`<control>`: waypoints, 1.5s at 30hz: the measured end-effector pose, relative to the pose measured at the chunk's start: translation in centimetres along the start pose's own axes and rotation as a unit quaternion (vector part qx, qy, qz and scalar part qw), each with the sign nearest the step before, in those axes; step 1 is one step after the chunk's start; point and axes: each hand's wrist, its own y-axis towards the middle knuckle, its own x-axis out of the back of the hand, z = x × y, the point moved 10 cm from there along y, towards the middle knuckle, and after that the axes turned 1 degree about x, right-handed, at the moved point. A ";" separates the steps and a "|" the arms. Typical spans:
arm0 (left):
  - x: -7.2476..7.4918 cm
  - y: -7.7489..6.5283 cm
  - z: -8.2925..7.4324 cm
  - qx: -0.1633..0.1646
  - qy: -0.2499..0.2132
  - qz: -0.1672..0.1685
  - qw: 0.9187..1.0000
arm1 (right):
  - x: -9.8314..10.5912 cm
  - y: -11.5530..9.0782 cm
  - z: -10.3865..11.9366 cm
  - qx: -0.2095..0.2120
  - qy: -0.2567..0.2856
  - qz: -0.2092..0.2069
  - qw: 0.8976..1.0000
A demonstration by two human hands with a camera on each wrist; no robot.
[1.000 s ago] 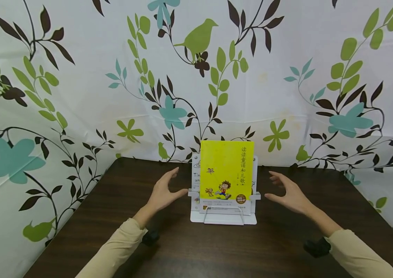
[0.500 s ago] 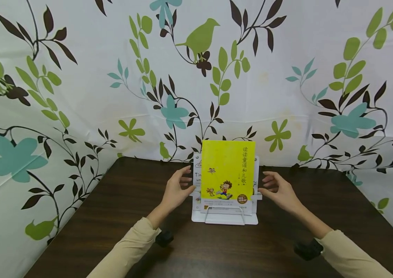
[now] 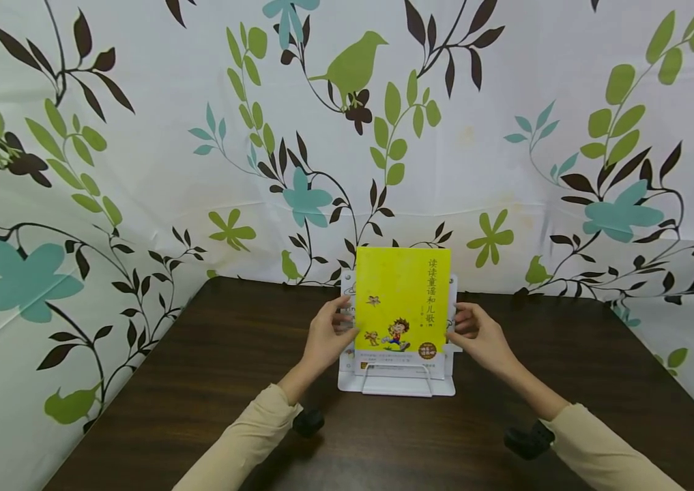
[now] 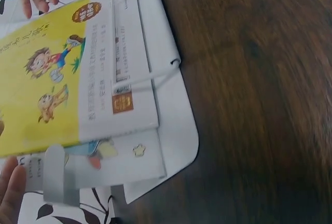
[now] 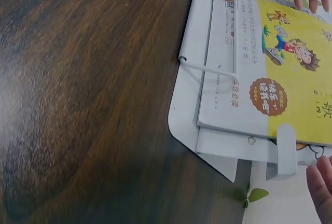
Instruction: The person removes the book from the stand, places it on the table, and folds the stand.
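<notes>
A yellow children's book [image 3: 402, 300] with a white lower band stands upright on a white book stand [image 3: 347, 385]. Behind it, a wider white book [image 3: 347, 358] shows at both sides. My left hand [image 3: 325, 339] is at the left edge, its thumb tip overlapping the yellow cover in the head view. Opposite, my right hand [image 3: 484, 337] has its thumb tip right at the book's right edge. Both hands have loosely bent fingers. Left fingers [image 4: 13, 187] appear beside a side clip [image 4: 54, 175]; right fingers [image 5: 321, 182] lie near the other clip [image 5: 285, 151].
The stand rests on a dark wooden table [image 3: 211, 368]. A wire holder [image 5: 210, 70] crosses the yellow book's lower front. Behind the table hangs a white cloth [image 3: 168, 170] printed with leaves and birds. Dark wrist devices [image 3: 308, 423] sit under both sleeves.
Both hands have moved inward from either side to the edges of the books, thumbs and fingers drawing closer together. The books and stand have stayed in place.
</notes>
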 end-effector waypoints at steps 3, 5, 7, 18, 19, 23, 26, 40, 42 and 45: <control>0.0 -0.1 0.2 0.006 0.008 -0.021 1.000 | -0.3 0.1 0.2 -0.004 0.011 -0.005 1.000; 0.1 -0.2 0.2 0.007 0.013 -0.037 0.999 | -0.6 0.2 0.2 -0.006 0.017 -0.009 1.000; 0.1 -0.2 0.3 0.008 0.018 -0.049 0.999 | -0.8 0.2 0.4 -0.008 0.018 -0.015 1.000; 0.3 -0.2 0.1 0.012 0.024 -0.102 0.994 | -1.2 0.4 0.2 -0.029 0.020 -0.061 0.998; 0.2 -0.2 0.2 0.017 0.021 -0.103 0.994 | -1.2 0.3 0.3 -0.031 0.021 -0.068 0.997; 0.0 0.0 0.3 0.033 0.009 -0.109 0.993 | -1.1 0.3 0.4 -0.036 0.023 -0.096 0.994; -0.1 0.1 0.3 0.043 0.011 -0.111 0.993 | -1.1 0.3 0.3 -0.047 0.022 -0.108 0.993; -0.7 0.1 0.6 0.006 0.011 -0.076 0.997 | -1.4 0.2 0.2 -0.048 0.031 -0.095 0.994; -0.8 0.1 0.5 -0.001 0.011 -0.068 0.998 | -1.4 0.2 0.3 -0.035 0.031 -0.096 0.994; -1.1 0.1 0.6 -0.010 0.008 -0.053 0.999 | -1.5 0.1 0.4 -0.025 0.030 -0.092 0.995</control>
